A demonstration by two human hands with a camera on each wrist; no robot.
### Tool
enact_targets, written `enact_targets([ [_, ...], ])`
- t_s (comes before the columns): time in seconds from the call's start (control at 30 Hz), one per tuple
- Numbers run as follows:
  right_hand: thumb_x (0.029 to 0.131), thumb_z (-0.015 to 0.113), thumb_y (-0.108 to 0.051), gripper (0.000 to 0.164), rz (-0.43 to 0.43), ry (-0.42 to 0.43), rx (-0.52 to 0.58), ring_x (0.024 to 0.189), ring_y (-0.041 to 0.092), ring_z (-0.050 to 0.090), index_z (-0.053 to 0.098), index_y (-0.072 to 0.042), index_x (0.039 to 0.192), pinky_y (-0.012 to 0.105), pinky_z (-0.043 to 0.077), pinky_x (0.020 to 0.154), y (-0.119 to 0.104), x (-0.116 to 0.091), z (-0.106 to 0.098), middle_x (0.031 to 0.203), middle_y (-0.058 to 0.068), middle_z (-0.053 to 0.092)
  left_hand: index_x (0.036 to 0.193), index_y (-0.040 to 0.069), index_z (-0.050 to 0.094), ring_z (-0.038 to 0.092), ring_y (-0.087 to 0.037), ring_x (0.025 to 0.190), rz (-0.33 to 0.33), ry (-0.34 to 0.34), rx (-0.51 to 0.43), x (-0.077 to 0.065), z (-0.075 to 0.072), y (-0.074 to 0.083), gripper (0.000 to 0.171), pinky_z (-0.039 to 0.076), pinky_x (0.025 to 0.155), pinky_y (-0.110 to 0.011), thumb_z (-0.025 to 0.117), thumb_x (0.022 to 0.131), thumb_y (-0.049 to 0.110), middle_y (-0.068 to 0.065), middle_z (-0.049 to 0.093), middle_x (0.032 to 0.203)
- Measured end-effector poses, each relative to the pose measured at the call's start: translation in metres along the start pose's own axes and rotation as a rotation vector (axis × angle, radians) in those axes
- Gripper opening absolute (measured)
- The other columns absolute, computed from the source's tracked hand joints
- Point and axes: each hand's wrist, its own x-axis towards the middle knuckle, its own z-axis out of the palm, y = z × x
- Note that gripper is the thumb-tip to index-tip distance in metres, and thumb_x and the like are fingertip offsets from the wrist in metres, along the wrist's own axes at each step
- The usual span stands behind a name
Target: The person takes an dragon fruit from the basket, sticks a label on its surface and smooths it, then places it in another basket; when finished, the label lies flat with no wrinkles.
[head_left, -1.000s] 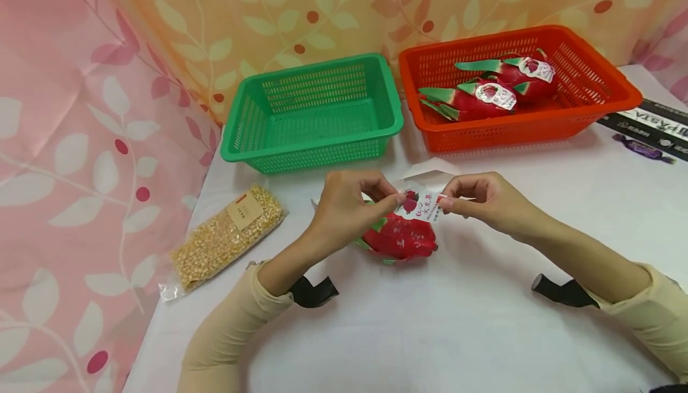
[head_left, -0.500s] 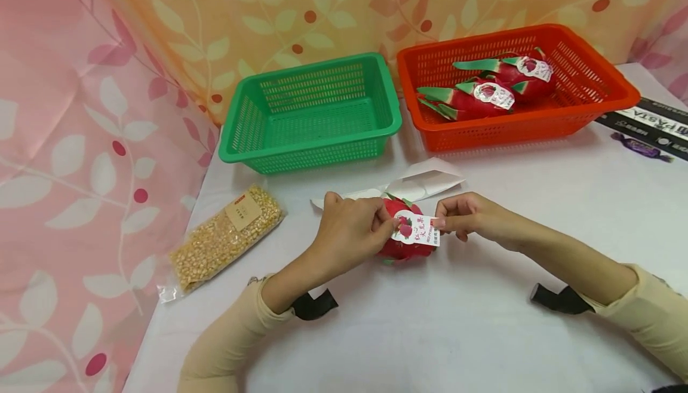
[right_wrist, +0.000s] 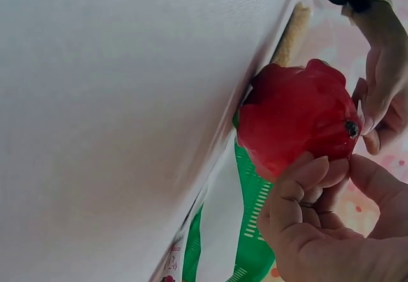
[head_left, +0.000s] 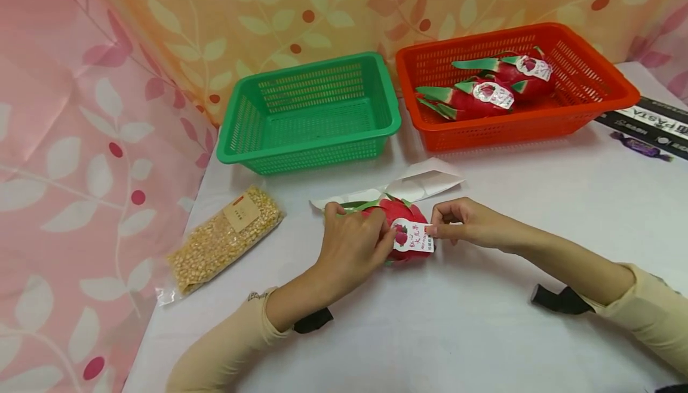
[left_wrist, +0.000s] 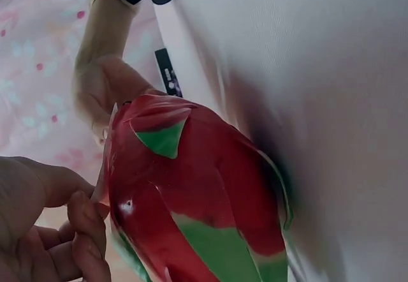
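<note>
A red dragon fruit (head_left: pixel 399 206) with green scales lies on the white-covered table. Over its upper side lies a white label sticker (head_left: pixel 412 236) printed with red fruit. My left hand (head_left: pixel 352 248) pinches the sticker's left end between thumb and forefinger, close against the fruit. At the opposite end, my right hand (head_left: pixel 467 220) pinches the sticker near the fruit's stem tip. The left wrist view shows the sticker (left_wrist: pixel 107 167) edge-on along the skin of the dragon fruit (left_wrist: pixel 204 186). How much of it adheres, I cannot tell.
Behind the fruit lies folded white sticker backing (head_left: pixel 430 179). A green basket (head_left: pixel 312 142) stands at the back, beside a red basket (head_left: pixel 500 136) holding two labelled dragon fruits (head_left: pixel 481 99). A bag of corn kernels (head_left: pixel 226 240) lies left; a black pasta package (head_left: pixel 653 121) lies right.
Both hands have brought the sticker down and toward me, from above the fruit onto its upper side. The backing behind has come into fuller view.
</note>
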Motion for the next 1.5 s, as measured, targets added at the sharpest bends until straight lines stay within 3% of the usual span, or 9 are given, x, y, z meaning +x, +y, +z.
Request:
enact_targets([
  [0.17,0.088,0.060,-0.018,0.020,-0.022,0.019,-0.030,0.068,0.021,0.053,0.055,-0.002,0.078,0.029,0.048,0.062,0.001,0.000,0.002,0.074,0.016,0.057,0.058,0.015,0.042,0.037,-0.008,0.043,0.003,0.005,0.063,0.002,-0.001,0.002,0.032,0.030,0.072,-0.042,0.062,0.082,0.023,0.007,0.032,0.043],
  [0.4,0.089,0.056,-0.019,0.015,-0.069,0.121,-0.207,0.066,0.017,0.053,0.056,-0.009,0.078,0.026,0.047,0.057,-0.004,-0.004,0.007,0.073,0.006,0.059,0.057,0.014,0.046,0.045,-0.015,0.043,-0.001,-0.060,0.228,0.006,-0.009,0.002,0.034,0.031,0.074,-0.045,0.061,0.083,0.030,0.003,0.040,0.041],
  [0.5,0.088,0.057,-0.019,0.015,-0.146,0.284,-0.398,0.059,0.008,0.047,0.053,-0.016,0.074,0.021,0.040,0.052,-0.008,-0.010,0.011,0.064,-0.006,0.052,0.057,0.015,0.049,0.047,-0.015,0.047,0.057,0.020,0.267,0.006,-0.011,-0.001,0.032,0.032,0.078,-0.045,0.062,0.082,0.028,0.004,0.046,0.044],
  [0.6,0.083,0.065,-0.023,0.019,-0.317,0.427,-0.632,0.055,0.002,0.039,0.050,-0.020,0.072,0.018,0.032,0.048,-0.013,-0.012,0.018,0.060,-0.011,0.044,0.062,0.017,0.057,0.050,-0.012,0.056,0.201,0.164,0.246,0.006,-0.007,-0.004,0.024,0.034,0.081,-0.043,0.065,0.081,0.028,0.006,0.054,0.054],
  [0.67,0.079,0.069,-0.026,0.020,-0.429,0.461,-0.795,0.055,0.000,0.037,0.050,-0.021,0.073,0.017,0.030,0.047,-0.017,-0.011,0.024,0.062,-0.012,0.044,0.072,0.020,0.066,0.052,-0.011,0.062,0.297,0.225,0.221,0.005,-0.002,-0.006,0.014,0.036,0.081,-0.042,0.068,0.080,0.031,0.006,0.057,0.064],
  [0.8,0.077,0.070,-0.038,0.028,-0.441,0.360,-0.933,0.056,0.000,0.037,0.049,-0.021,0.073,0.016,0.027,0.044,-0.025,-0.005,0.028,0.066,-0.011,0.045,0.090,0.027,0.072,0.053,-0.009,0.066,0.361,0.202,0.188,0.002,0.008,-0.010,0.016,0.037,0.081,-0.041,0.071,0.078,0.038,0.005,0.054,0.072],
  [1.03,0.073,0.073,-0.044,0.035,-0.246,0.199,-0.872,0.053,0.001,0.034,0.046,-0.024,0.064,0.019,0.027,0.048,-0.019,-0.006,0.013,0.058,-0.013,0.041,0.099,0.028,0.069,0.051,-0.006,0.062,0.375,0.108,0.113,0.000,0.014,-0.020,0.023,0.036,0.083,-0.044,0.070,0.079,0.038,0.003,0.051,0.075],
  [1.27,0.075,0.066,-0.055,0.036,-0.195,0.012,-0.838,0.053,-0.002,0.033,0.046,-0.026,0.065,0.018,0.025,0.050,-0.002,-0.002,0.002,0.055,-0.017,0.035,0.108,0.021,0.069,0.051,-0.007,0.067,0.375,0.030,-0.001,0.000,0.013,-0.030,0.035,0.040,0.088,-0.042,0.073,0.076,0.037,0.001,0.052,0.080],
  [1.5,0.080,0.060,-0.056,0.034,-0.249,-0.010,-0.740,0.053,-0.003,0.034,0.047,-0.026,0.068,0.017,0.028,0.050,0.001,-0.002,-0.006,0.056,-0.017,0.036,0.111,0.013,0.066,0.048,-0.010,0.067,0.390,-0.037,-0.124,-0.001,0.012,-0.038,0.040,0.042,0.058,-0.019,0.074,0.076,0.030,-0.003,0.051,0.086],
])
